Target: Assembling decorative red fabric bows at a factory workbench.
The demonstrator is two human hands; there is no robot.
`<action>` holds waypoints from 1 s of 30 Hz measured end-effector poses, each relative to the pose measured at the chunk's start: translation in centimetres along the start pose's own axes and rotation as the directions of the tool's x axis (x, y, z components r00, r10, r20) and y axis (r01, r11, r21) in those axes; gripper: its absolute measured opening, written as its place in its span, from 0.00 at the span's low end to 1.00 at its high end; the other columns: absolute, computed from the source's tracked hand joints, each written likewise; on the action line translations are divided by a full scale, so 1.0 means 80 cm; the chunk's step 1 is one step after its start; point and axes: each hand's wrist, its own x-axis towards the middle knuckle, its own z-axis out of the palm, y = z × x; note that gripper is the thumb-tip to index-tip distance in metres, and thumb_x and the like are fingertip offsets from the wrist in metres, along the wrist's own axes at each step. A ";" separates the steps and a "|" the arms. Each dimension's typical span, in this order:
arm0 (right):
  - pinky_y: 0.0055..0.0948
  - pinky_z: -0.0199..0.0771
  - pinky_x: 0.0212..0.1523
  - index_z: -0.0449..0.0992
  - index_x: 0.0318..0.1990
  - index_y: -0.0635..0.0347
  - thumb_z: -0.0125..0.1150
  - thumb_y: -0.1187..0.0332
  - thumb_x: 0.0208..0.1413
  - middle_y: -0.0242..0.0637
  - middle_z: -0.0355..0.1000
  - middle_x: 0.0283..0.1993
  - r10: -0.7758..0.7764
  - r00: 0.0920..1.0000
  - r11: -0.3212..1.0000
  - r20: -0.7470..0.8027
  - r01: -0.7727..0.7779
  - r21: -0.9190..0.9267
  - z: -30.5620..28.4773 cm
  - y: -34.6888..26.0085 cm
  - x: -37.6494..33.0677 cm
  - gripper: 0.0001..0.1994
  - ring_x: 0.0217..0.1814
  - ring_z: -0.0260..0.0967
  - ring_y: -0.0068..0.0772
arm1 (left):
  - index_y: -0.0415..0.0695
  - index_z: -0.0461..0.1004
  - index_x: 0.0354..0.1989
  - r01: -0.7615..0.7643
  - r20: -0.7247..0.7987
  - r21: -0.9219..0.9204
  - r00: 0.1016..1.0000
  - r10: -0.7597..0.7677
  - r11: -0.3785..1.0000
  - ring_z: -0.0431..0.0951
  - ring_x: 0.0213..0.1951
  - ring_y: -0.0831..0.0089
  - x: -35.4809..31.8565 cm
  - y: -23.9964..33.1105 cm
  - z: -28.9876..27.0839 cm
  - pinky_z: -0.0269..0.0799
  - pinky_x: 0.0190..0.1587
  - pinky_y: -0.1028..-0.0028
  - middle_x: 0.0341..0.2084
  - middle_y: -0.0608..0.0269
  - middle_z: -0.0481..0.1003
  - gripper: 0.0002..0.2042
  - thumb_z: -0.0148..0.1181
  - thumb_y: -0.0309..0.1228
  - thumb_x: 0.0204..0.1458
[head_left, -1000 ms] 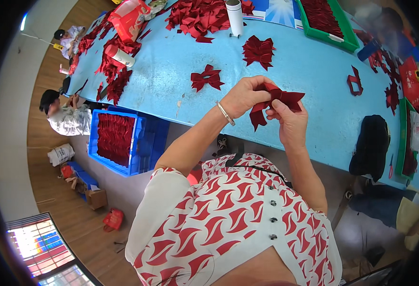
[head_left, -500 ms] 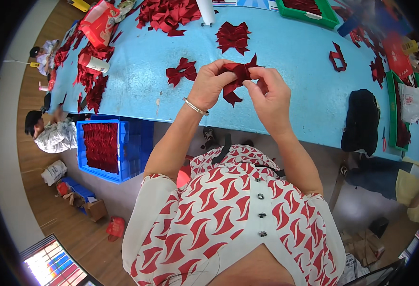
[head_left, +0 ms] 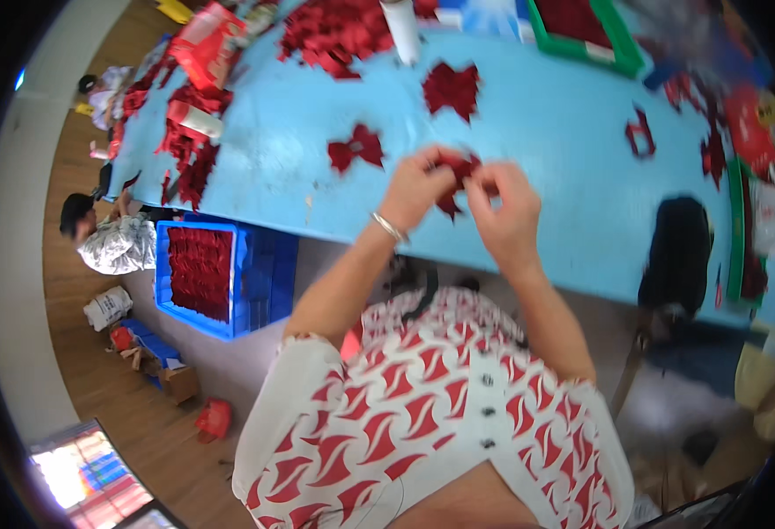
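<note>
Left hand [head_left: 415, 189]: grip closed, thumb and fingers pinching a dark red ribbon bow [head_left: 462, 167]. Right hand [head_left: 506, 213]: grip likewise pinched on the same bow's right side (motion blur hides the folds from us). Bow's location: between both hands, over the near part of the blue worktop [head_left: 273, 159]. Also listed by us: one loose bow [head_left: 370, 141], lying near the left hand; one red bag [head_left: 209, 44], far left, its print too blurred to read.

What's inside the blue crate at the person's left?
The blue crate holds dark red ribbon pieces, packed closely together. Only their upper surface shows; anything beneath them, and the crate's bottom, is covered.
</note>
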 end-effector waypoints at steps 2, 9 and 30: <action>0.18 0.65 0.25 0.69 0.27 0.64 0.56 0.80 0.45 0.30 0.68 0.26 0.152 0.988 0.986 0.030 -0.154 0.067 0.006 -0.032 -0.024 0.03 0.26 0.64 0.17 | 0.38 0.71 0.33 -0.004 -0.032 0.008 0.999 0.004 1.000 0.69 0.23 0.85 -0.033 -0.001 -0.006 0.68 0.24 0.82 0.22 0.67 0.72 0.08 0.51 0.23 0.43; 0.16 0.65 0.29 0.70 0.28 0.65 0.59 0.77 0.44 0.29 0.69 0.26 0.444 0.855 0.744 0.268 -0.518 0.421 0.026 -0.070 -0.006 0.03 0.27 0.63 0.14 | 0.38 0.71 0.32 -0.036 0.007 -0.003 0.999 0.036 0.999 0.70 0.22 0.84 -0.053 0.036 -0.041 0.68 0.22 0.82 0.22 0.66 0.72 0.08 0.51 0.23 0.42; 0.23 0.70 0.34 0.73 0.34 0.67 0.51 0.74 0.50 0.36 0.71 0.30 0.519 0.777 0.635 0.355 -0.629 0.448 0.066 0.052 -0.050 0.07 0.31 0.69 0.23 | 0.41 0.72 0.32 -0.042 0.034 -0.068 0.998 0.044 0.997 0.71 0.24 0.83 0.000 -0.081 -0.065 0.68 0.23 0.83 0.24 0.67 0.73 0.07 0.52 0.23 0.44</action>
